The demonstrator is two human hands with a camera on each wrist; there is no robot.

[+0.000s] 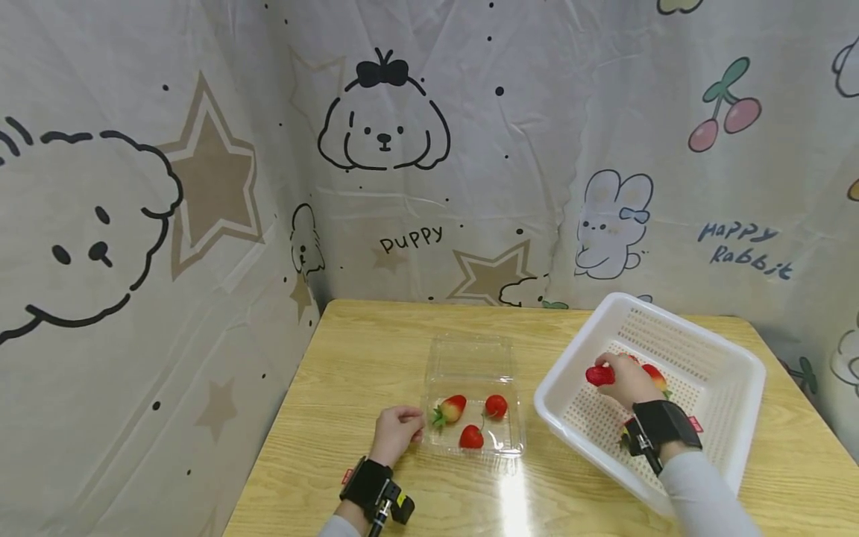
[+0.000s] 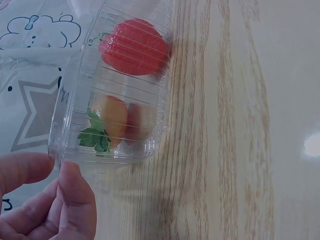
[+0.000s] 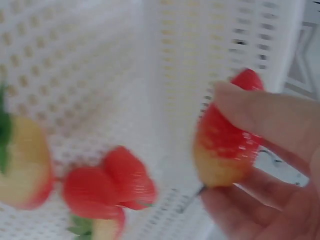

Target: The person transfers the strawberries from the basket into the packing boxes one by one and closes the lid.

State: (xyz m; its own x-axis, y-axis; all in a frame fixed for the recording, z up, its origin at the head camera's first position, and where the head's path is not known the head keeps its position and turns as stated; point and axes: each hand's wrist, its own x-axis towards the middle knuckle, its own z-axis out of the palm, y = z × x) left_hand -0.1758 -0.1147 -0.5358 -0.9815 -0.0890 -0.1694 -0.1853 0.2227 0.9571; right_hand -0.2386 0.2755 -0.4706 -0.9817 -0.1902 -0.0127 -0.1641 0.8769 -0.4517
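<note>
A clear plastic box (image 1: 473, 394) lies open on the wooden table and holds three strawberries (image 1: 472, 436). My left hand (image 1: 397, 431) pinches the box's left edge; the left wrist view shows the thumb and fingers (image 2: 75, 197) on the clear rim (image 2: 65, 155), with strawberries (image 2: 134, 47) behind the wall. My right hand (image 1: 627, 380) is inside the white perforated basket (image 1: 731, 350) and grips a red strawberry (image 1: 599, 375). In the right wrist view, fingers (image 3: 265, 112) hold that strawberry (image 3: 225, 150) above others (image 3: 107, 187) lying on the basket floor.
Printed cartoon cloth (image 1: 403, 149) walls the table at the back and left. The basket stands at the table's right side, close to the box. Bare wood (image 1: 362, 350) lies left of the box and along the front edge.
</note>
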